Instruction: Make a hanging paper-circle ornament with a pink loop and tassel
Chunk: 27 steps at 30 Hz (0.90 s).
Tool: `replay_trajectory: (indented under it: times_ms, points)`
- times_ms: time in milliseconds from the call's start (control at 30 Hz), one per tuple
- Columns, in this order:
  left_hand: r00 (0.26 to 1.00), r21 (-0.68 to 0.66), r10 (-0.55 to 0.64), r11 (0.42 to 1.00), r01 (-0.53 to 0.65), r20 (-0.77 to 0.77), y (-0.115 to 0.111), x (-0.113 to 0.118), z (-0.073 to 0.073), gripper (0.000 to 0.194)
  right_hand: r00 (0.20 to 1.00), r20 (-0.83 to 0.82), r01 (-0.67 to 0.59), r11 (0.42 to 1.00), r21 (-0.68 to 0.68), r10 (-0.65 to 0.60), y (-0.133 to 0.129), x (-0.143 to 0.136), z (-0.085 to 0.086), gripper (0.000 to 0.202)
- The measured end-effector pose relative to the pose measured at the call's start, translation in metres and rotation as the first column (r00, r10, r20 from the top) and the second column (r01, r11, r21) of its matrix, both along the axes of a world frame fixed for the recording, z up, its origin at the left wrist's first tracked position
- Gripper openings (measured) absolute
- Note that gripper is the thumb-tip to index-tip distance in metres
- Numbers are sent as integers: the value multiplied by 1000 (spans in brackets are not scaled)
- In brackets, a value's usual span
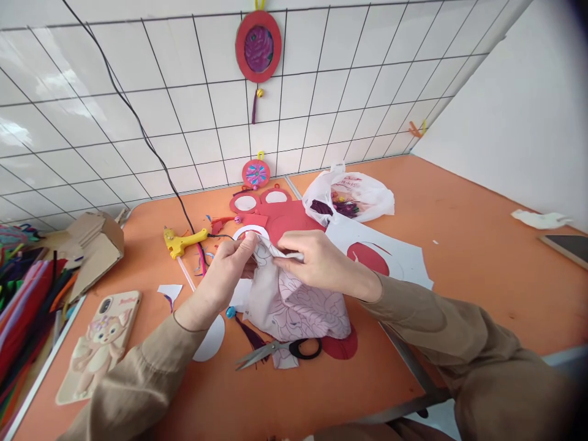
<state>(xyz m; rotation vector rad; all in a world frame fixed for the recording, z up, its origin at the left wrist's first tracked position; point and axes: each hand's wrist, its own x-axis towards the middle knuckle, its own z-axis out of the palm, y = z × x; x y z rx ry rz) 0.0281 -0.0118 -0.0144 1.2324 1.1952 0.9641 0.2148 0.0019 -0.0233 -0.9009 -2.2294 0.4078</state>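
A patterned cloth (316, 306), pale with purple lines, hangs between my hands over the orange table. My left hand (225, 266) pinches its upper left edge between thumb and fingers. Close behind those fingertips shows a white paper ring (250, 229); whether the hand also grips it I cannot tell. Along the upper edge, my right hand (316, 260) is closed on a folded part of the same cloth. Below the cloth lie scissors (280, 350) with black handles, next to a blue bell (230, 312) with a dark tassel.
A yellow glue gun (184, 242) with its cord lies left of my hands, a phone case (101, 346) nearer. Red card pieces (294, 220) and a plastic bag (367, 199) are behind. Cardboard (98, 245) and colourful pipe cleaners (27, 312) fill the left. Round ornaments (237, 46) hang on the tiled wall.
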Motion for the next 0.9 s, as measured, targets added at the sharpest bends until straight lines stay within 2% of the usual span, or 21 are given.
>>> replay_trajectory:
  times_ms: [167, 267, 333, 400, 500, 567, 633, 733, 833, 900]
  points:
    - [999, -79, 35, 996, -33, 13, 4, -2, 0, 55, 1000, 10, 10, 997, 73, -11, -6, -1, -2, 15]
    - [997, -92, 62, 994, -58, 43, 6, -2, 1, 55, 998, 59, 24, 989, 146, -33, -9, -1, -4, 10]
    - [996, -111, 42, 993, -34, 78, 6, -2, 3, 55, 992, 116, 18, 976, 217, -44, -12, -2, -5, 11]
    - [998, -109, 3, 994, 4, 70, 5, -2, 4, 50, 982, 178, 4, 957, 289, -58, -15, -4, -6, 13]
    - [1000, -34, -12, 999, 11, -23, 4, -2, 6, 31, 961, 266, -24, 941, 337, -71, -24, -7, -5, 17]
    - [998, 18, 8, 1000, -7, -58, 4, -1, 7, 19, 949, 313, -50, 957, 287, -44, -30, -7, 0, 20]
    - [999, 31, 20, 999, -19, -48, 3, -1, 7, 13, 947, 321, -78, 982, 173, 18, -33, -4, 7, 21]
    - [1000, 27, 20, 999, -20, 19, 2, -1, 9, 16, 983, 164, -80, 997, 16, 77, -30, 5, 21, 29]
    - [994, 67, -36, 997, 29, 105, 0, 0, 15, 21, 999, -26, 26, 999, -28, -26, -17, 16, 34, 16]
    - [986, 128, -100, 988, 83, 134, -1, 3, 21, 22, 999, -51, -17, 992, -123, 11, -6, 22, 40, 32]
